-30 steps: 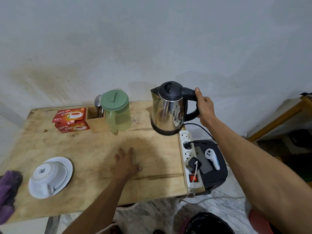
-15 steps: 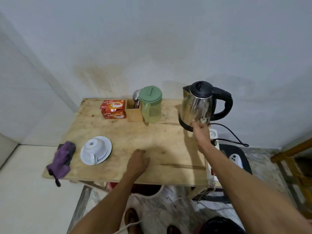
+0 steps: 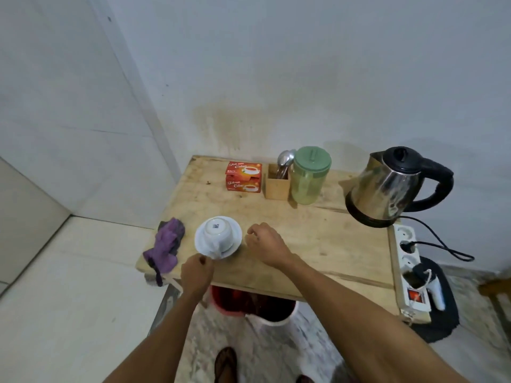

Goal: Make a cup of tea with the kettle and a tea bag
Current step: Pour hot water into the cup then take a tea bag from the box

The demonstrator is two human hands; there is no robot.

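Observation:
A white cup (image 3: 217,234) stands upside down on a white saucer (image 3: 236,235) at the front left of the wooden table (image 3: 318,239). My left hand (image 3: 197,272) is curled at the cup's handle on the near side and seems to pinch it. Just right of the saucer, my right hand (image 3: 265,243) rests with loosely curled fingers, holding nothing. The steel kettle (image 3: 387,189) with black lid and handle stands at the back right, its cord running to a power strip (image 3: 409,261). Two red tea boxes (image 3: 243,176) are stacked at the back.
A wooden holder (image 3: 277,185) with spoons (image 3: 284,158) and a green-lidded pitcher (image 3: 307,181) stand between the tea boxes and the kettle. A purple cloth (image 3: 166,244) hangs over the table's left edge. A red bin (image 3: 235,299) sits below the table. Walls close in behind and left.
My right hand let go of the kettle, which now stands on the table, and moved left to the saucer. My left hand moved left to the cup's handle. The view shifted left and back.

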